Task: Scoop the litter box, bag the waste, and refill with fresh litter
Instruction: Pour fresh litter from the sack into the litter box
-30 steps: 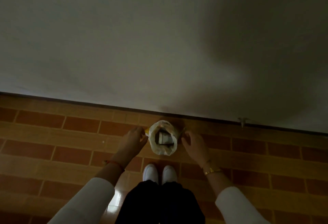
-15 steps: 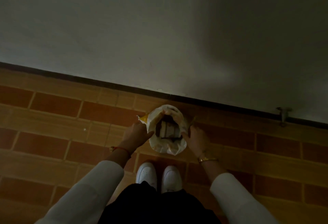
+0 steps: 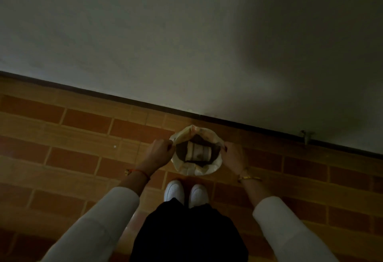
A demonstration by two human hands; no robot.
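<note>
You are standing over a pale plastic bag (image 3: pixel 198 169) that sits on the brick-patterned floor (image 3: pixel 78 137), just in front of your 2 white shoes (image 3: pixel 185 193) and near the dark baseboard strip (image 3: pixel 124 101) at the foot of the wall (image 3: pixel 186 33). Your left hand (image 3: pixel 158 151) pinches the bag's left rim, fingers curled onto the plastic, and your right hand (image 3: pixel 234 155) grips the right rim the same way, so the mouth is held wide between them. Inside the bag lies dark material with a pale, banded object on top; the dim light hides what it is. A red cord bracelet (image 3: pixel 141 171) circles your left wrist and a gold bangle (image 3: pixel 248 178) your right. Both sleeves are white.
</note>
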